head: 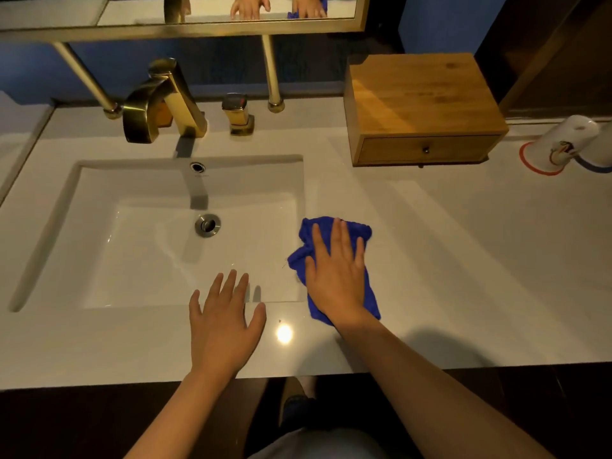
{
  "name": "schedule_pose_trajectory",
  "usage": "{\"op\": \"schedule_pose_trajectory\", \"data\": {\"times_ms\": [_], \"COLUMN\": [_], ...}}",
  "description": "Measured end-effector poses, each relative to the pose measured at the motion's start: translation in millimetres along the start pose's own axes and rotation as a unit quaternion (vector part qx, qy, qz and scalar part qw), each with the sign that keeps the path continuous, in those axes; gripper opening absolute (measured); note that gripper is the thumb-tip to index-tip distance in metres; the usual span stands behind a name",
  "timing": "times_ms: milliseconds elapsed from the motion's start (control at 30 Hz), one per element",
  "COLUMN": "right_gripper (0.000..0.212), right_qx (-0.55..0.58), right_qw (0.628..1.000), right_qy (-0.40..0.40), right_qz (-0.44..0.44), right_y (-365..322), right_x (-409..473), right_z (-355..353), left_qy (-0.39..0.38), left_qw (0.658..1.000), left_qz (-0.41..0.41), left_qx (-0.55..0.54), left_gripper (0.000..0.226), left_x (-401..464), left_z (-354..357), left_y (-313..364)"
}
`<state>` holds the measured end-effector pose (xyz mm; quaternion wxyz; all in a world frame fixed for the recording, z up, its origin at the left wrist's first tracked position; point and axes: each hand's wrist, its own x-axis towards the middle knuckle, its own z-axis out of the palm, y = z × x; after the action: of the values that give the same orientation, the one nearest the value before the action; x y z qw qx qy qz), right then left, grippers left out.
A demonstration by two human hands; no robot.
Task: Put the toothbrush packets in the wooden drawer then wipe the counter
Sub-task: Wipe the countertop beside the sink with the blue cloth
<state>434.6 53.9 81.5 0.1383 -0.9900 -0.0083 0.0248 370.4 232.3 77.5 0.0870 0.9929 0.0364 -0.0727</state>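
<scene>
My right hand [336, 273] lies flat, fingers spread, pressing a crumpled blue cloth [311, 238] onto the white counter [463, 260] just right of the sink. My left hand [222, 321] rests open, palm down, on the counter's front strip at the sink's near rim, holding nothing. The wooden drawer box [420, 104] stands at the back right, its drawer [427, 150] closed with a small dark knob. No toothbrush packets are in view.
A white rectangular sink [159, 233] fills the left half, with a gold faucet [162, 101] and gold handle [238, 114] behind it. Two upturned cups [559, 145] sit at the far right. A gold-framed mirror [185, 24] hangs above.
</scene>
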Motion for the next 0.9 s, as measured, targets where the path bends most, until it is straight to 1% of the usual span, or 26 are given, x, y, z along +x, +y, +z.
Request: {"op": "schedule_pose_trajectory", "data": {"times_ms": [133,233,333,400,500,567,633,733,900], "right_gripper": [0.052,0.049,0.048,0.049,0.050,0.049,0.048,0.050,0.055], "right_qx": [0.001,0.007,0.037,0.042,0.028,0.034,0.048,0.038,0.031], "right_qw": [0.998,0.994,0.994,0.997,0.998,0.988,0.973,0.961,0.955], "right_qy": [-0.032,-0.048,-0.039,-0.021,0.017,0.060,0.101,0.106,0.081], "right_qz": [-0.055,-0.101,-0.098,-0.055,0.053,0.138,0.203,0.254,0.282], "right_y": [-22.8,-25.3,-17.1,-6.4,21.5,43.9,63.1,82.3,104.1], "right_x": [13.3,16.4,7.7,-3.7,-21.8,-29.1,-29.3,-13.2,41.9], "right_z": [3.5,3.7,0.7,-1.4,-4.4,-8.3,-12.8,-17.8,-28.9], "left_qy": [-0.001,0.000,-0.004,-0.006,-0.006,-0.006,-0.007,-0.009,-0.011], "left_qw": [1.000,1.000,1.000,1.000,1.000,1.000,1.000,1.000,1.000], "left_qz": [-0.003,-0.004,-0.004,-0.001,0.001,0.001,0.001,0.002,-0.001], "left_qx": [0.010,0.013,0.018,0.018,0.018,0.017,0.018,0.019,0.009], "left_gripper": [0.073,0.074,0.075,0.075,0.076,0.076,0.075,0.074,0.072], "left_x": [0.7,1.1,0.0,-0.2,-0.4,-0.5,-0.4,-0.2,-0.7], "left_z": [0.2,-0.8,-1.5,-2.0,-2.8,-3.4,-3.7,-3.0,-3.6], "left_y": [-0.1,0.9,1.3,1.4,2.3,2.9,2.2,2.1,2.8]}}
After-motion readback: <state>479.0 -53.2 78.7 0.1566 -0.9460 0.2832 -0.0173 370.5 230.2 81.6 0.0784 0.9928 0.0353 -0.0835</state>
